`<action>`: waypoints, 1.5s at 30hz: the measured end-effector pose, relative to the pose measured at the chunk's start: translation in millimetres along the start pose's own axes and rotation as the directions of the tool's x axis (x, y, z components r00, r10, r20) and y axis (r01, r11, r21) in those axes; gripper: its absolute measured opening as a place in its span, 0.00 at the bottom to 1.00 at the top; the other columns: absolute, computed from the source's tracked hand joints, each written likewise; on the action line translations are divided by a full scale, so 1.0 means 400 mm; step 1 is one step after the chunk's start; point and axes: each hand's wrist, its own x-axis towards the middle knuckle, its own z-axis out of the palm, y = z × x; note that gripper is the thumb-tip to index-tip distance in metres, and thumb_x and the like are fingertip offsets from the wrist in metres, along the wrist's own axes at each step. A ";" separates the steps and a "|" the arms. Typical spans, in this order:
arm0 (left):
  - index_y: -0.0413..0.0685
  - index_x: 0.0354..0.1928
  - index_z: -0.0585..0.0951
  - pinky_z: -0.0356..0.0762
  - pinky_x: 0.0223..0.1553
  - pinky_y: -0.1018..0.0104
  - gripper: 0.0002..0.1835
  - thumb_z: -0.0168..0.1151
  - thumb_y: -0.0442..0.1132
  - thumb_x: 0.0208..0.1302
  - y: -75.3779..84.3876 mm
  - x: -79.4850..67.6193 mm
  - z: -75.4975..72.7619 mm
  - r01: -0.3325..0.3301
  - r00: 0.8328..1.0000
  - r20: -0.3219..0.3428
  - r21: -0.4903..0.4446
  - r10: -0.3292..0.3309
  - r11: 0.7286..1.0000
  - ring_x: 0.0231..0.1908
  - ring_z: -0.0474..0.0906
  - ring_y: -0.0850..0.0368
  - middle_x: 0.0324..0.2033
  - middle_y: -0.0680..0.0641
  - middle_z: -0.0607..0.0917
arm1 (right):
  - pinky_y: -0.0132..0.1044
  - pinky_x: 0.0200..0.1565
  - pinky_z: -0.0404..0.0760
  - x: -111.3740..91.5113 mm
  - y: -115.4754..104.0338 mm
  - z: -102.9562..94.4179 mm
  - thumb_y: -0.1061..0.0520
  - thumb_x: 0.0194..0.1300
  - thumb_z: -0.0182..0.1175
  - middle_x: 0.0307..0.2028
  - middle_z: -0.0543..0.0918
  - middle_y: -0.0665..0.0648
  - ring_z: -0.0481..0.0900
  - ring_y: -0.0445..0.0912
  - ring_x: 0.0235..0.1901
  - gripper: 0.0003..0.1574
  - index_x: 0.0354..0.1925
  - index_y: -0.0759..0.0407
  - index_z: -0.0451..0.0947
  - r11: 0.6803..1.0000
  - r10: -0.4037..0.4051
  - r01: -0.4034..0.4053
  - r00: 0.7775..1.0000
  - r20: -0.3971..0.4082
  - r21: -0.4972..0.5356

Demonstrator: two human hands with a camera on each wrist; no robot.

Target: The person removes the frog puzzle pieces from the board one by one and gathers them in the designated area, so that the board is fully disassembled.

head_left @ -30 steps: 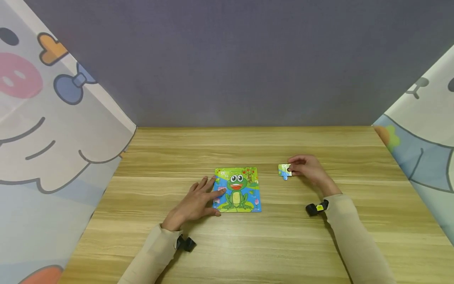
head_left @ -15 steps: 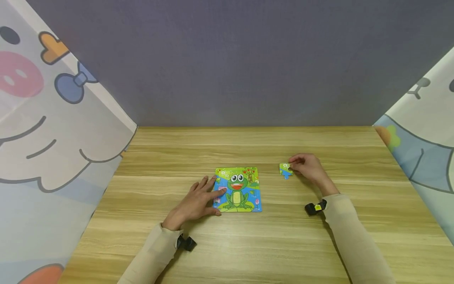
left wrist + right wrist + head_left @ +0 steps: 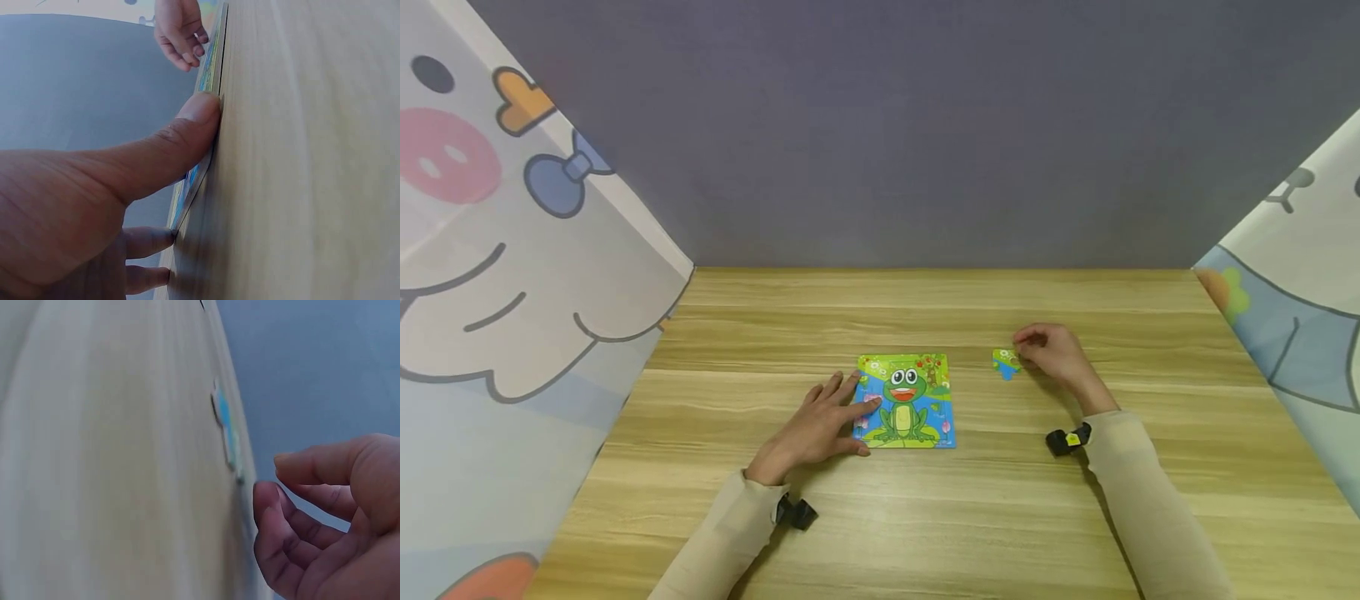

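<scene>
A square frog jigsaw puzzle (image 3: pixel 904 417) lies flat on the table. My left hand (image 3: pixel 816 425) rests at its left side with fingers spread. One fingertip touches the picture, and the thumb (image 3: pixel 200 107) lies against the near edge. To the right of the puzzle, a loose jigsaw piece (image 3: pixel 1005 363), green and blue with a rounded tab, lies flat on the wood. Just beside that piece is my right hand (image 3: pixel 1054 357). In the right wrist view its fingers are loosely bent, with a gap between them and the piece (image 3: pixel 226 428); they hold nothing.
The wooden table (image 3: pixel 940 525) ends at a grey partition (image 3: pixel 895 150) behind. Cartoon-printed panels (image 3: pixel 542 275) stand on both sides. A black wrist camera (image 3: pixel 797 512) is strapped at each sleeve cuff.
My right hand has let go of the jigsaw piece, which dropped from a raised pose to flat on the table. The left hand has stayed on the puzzle.
</scene>
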 end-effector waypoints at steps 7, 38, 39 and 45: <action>0.59 0.73 0.69 0.50 0.70 0.25 0.39 0.69 0.56 0.59 0.003 0.000 -0.003 0.011 1.000 0.005 -0.008 -0.011 1.000 0.77 0.45 0.26 0.78 0.33 0.51 | 0.39 0.40 0.82 0.010 -0.073 0.031 0.60 0.70 0.59 0.48 0.86 0.70 0.85 0.57 0.43 0.16 0.52 0.67 0.82 0.993 -0.096 0.096 0.995 -0.003 -0.068; 0.58 0.73 0.69 0.52 0.69 0.24 0.39 0.68 0.56 0.60 -0.001 0.003 -0.001 0.001 1.000 0.015 0.002 -0.001 1.000 0.76 0.46 0.25 0.78 0.32 0.51 | 0.35 0.41 0.77 0.045 -0.256 0.317 0.60 0.63 0.68 0.52 0.77 0.63 0.75 0.45 0.38 0.25 0.58 0.64 0.79 0.928 -0.341 0.372 0.855 0.390 -0.006; 0.58 0.73 0.69 0.52 0.68 0.24 0.39 0.69 0.56 0.60 -0.001 0.003 -0.002 0.000 1.000 0.014 0.002 0.000 1.000 0.76 0.46 0.24 0.78 0.32 0.52 | 0.35 0.40 0.76 0.047 -0.253 0.318 0.60 0.63 0.67 0.52 0.77 0.63 0.74 0.45 0.37 0.25 0.58 0.65 0.79 0.923 -0.350 0.385 0.851 0.392 -0.012; 0.57 0.73 0.70 0.53 0.68 0.24 0.39 0.69 0.56 0.59 0.001 0.003 -0.004 -0.004 1.000 0.009 0.008 0.004 1.000 0.76 0.47 0.24 0.78 0.31 0.52 | 0.37 0.42 0.74 0.051 -0.254 0.321 0.57 0.62 0.69 0.53 0.76 0.63 0.72 0.46 0.39 0.27 0.59 0.63 0.80 0.912 -0.335 0.401 0.852 0.403 -0.090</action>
